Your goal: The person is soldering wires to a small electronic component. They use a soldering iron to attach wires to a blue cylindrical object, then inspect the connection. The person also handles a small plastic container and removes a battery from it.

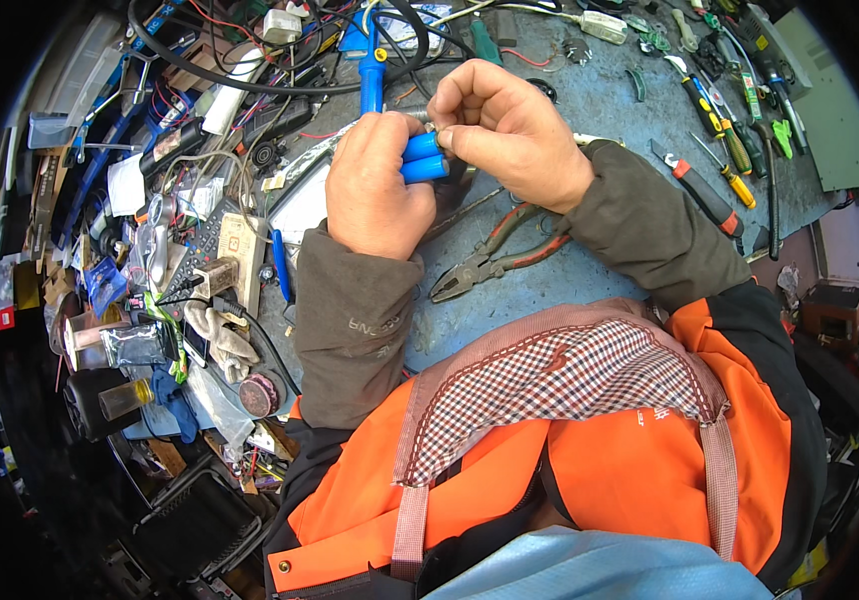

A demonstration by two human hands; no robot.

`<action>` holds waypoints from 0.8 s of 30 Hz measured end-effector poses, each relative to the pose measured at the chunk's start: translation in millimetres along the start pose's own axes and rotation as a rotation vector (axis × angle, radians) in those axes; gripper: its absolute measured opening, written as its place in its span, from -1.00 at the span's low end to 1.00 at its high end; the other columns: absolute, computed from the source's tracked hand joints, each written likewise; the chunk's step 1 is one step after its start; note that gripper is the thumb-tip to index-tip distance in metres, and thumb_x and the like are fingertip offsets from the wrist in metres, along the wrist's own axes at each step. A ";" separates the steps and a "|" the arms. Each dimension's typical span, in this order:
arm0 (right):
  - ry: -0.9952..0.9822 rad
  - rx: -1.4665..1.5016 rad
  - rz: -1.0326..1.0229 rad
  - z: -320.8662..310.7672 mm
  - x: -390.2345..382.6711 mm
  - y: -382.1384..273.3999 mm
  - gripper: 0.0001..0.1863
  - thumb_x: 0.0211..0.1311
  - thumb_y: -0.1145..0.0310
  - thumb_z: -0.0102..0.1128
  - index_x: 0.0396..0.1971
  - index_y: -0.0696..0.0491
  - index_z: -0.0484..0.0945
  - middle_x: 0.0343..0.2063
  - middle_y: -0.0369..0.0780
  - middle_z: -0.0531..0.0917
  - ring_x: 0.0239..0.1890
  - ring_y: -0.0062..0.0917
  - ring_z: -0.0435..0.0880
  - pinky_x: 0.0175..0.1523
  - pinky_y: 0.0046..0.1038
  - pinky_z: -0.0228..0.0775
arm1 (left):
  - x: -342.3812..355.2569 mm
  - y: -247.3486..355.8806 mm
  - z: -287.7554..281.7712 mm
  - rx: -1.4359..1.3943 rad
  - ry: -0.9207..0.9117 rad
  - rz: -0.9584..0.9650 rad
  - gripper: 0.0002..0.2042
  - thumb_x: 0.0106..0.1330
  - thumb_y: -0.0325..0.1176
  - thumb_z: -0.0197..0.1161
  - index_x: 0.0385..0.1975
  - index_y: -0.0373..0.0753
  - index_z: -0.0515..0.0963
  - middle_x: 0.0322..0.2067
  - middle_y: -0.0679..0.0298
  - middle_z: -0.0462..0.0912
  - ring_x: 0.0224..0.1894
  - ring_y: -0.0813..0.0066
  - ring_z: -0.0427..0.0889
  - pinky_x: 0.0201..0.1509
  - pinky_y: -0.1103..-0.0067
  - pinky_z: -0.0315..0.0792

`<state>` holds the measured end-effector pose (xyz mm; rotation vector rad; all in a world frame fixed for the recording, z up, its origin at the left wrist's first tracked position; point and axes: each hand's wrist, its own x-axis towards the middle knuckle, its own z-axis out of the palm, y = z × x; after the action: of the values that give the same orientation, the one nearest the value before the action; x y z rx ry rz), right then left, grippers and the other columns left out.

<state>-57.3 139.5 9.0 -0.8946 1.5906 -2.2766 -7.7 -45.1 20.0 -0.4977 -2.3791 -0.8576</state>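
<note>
Blue cylinders: a pair, probably battery cells by their look, sat side by side in the left hand over the desk, their visible ends facing right.
Desk: its worn blue-grey top spread beneath both hands, with a dense heap of cables, parts and packets along the left side.
Left hand: it was wrapped around the pair, gripping both, its back turned upward.
Right hand: its thumb tip met the end of the upper cylinder, with the forefinger curled just above; whether they pinched something small there could not be told.
Combination pliers: they lay below the right hand, red-and-black handles toward the right sleeve, held by neither hand.
Utility knife: it rested on the desk beyond the right sleeve, red-and-black handle toward the desk's edge.
Yellow-handled screwdriver: it lay just beside the knife, also out of hand.
Blue pen: it lay near the left sleeve.
Cylinder ends: the pair was gathered and steadied; the handwork at the upper end looked unfinished, and no completed join could be made out there.
</note>
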 end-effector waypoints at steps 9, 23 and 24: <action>-0.036 -0.048 -0.038 -4.1 -0.1 4.8 -0.76 0.41 0.63 0.21 0.01 0.13 0.49 -0.17 -0.35 0.61 -0.13 -0.69 0.62 0.02 -0.56 0.54 | -0.3 -3.2 0.6 -0.035 -0.014 -0.023 -0.71 0.02 -0.67 0.37 -0.25 -0.24 0.57 -0.31 0.10 0.64 -0.19 -0.07 0.64 -0.13 0.18 0.52; -0.062 -0.288 -0.178 -12.2 0.6 -1.2 -0.77 0.33 0.64 0.33 -0.05 0.13 0.68 -0.16 -0.29 0.75 -0.09 -0.62 0.72 0.01 -0.49 0.62 | 0.1 -3.6 -0.8 -0.051 -0.035 -0.038 -0.73 0.04 -0.67 0.34 -0.24 -0.28 0.57 -0.31 0.04 0.62 -0.20 -0.11 0.64 -0.15 0.17 0.51; -0.058 -0.338 -0.214 -12.9 0.3 -2.8 -0.79 0.32 0.65 0.34 -0.08 0.13 0.69 -0.18 -0.29 0.75 -0.10 -0.62 0.73 0.01 -0.49 0.61 | 0.4 -2.9 -1.6 -0.063 -0.047 -0.058 -0.74 0.04 -0.67 0.34 -0.24 -0.28 0.57 -0.31 0.03 0.62 -0.21 -0.12 0.63 -0.16 0.17 0.50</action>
<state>-64.7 150.4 8.7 -1.2543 1.9743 -2.1217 -8.8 -48.3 20.0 -0.4811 -2.4260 -0.9585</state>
